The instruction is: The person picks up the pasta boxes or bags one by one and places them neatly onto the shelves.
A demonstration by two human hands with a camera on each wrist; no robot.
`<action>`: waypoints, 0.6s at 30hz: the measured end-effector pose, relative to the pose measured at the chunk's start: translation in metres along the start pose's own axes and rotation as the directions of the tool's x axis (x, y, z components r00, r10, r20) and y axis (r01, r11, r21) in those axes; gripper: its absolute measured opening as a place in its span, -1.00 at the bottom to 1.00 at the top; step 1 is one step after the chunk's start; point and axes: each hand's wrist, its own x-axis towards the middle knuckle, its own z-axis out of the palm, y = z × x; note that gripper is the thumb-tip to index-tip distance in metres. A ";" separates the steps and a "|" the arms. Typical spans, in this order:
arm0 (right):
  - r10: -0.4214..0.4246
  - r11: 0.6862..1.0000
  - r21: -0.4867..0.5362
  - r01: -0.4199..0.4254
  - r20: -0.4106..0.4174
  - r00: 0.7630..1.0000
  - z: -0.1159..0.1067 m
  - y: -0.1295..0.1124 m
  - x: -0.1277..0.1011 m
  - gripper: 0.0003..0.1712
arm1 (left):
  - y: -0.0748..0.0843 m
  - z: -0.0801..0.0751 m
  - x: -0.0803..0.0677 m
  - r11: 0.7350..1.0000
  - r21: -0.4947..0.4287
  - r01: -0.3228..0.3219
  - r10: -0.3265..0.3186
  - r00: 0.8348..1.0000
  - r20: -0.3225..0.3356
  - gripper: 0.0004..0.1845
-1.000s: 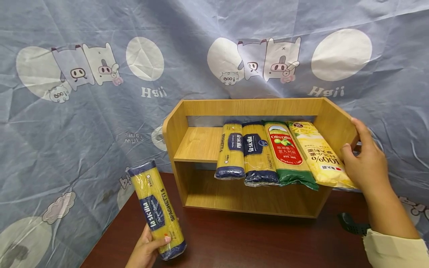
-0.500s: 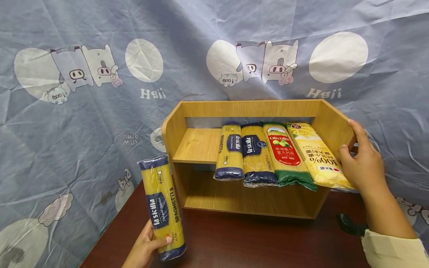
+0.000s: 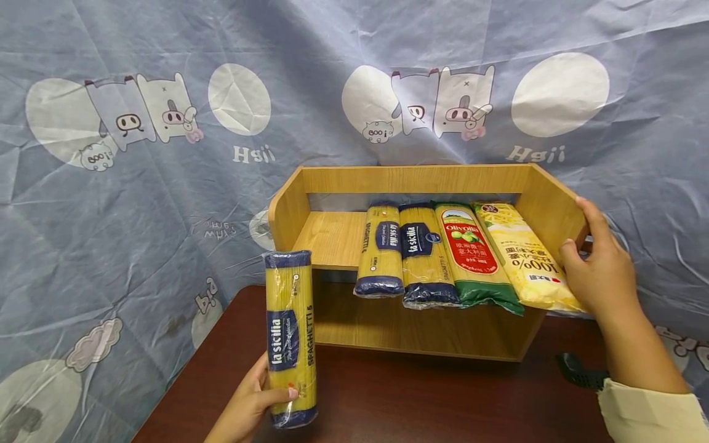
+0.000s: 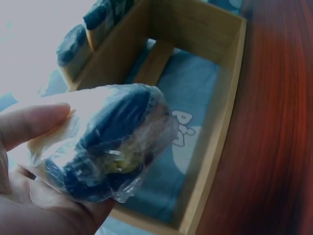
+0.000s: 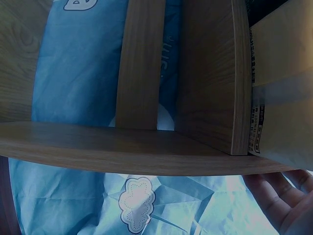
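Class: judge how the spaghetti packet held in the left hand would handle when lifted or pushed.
The spaghetti packet stays straight though the left hand holds only its lower end, so probably stiff. Its glossy, crinkled wrap may be slippery. Long, thin strands likely snap if bent.

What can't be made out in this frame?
- Right hand, head view: the shelf's side wall hides its fingertips.
- Black thing on the table, head view: partly behind the forearm.
- Spaghetti pack, left wrist view: blurred, label unreadable.
- Lower shelf, head view: overhanging packs hide its back.
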 end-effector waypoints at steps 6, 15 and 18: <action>-0.006 1.000 0.001 0.006 -0.004 1.000 0.000 0.001 0.000 -0.16 | 0.009 0.010 0.006 1.000 -0.010 -0.005 0.005 1.000 0.000 -0.17; -0.007 1.000 -0.001 0.007 -0.001 1.000 0.000 0.001 -0.001 -0.16 | 0.017 0.015 0.015 0.998 -0.054 -0.023 0.024 1.000 0.014 -0.18; -0.006 1.000 0.003 0.006 -0.002 1.000 0.000 0.000 -0.001 -0.16 | 0.022 0.015 0.017 0.996 -0.081 -0.036 0.040 0.998 0.044 -0.22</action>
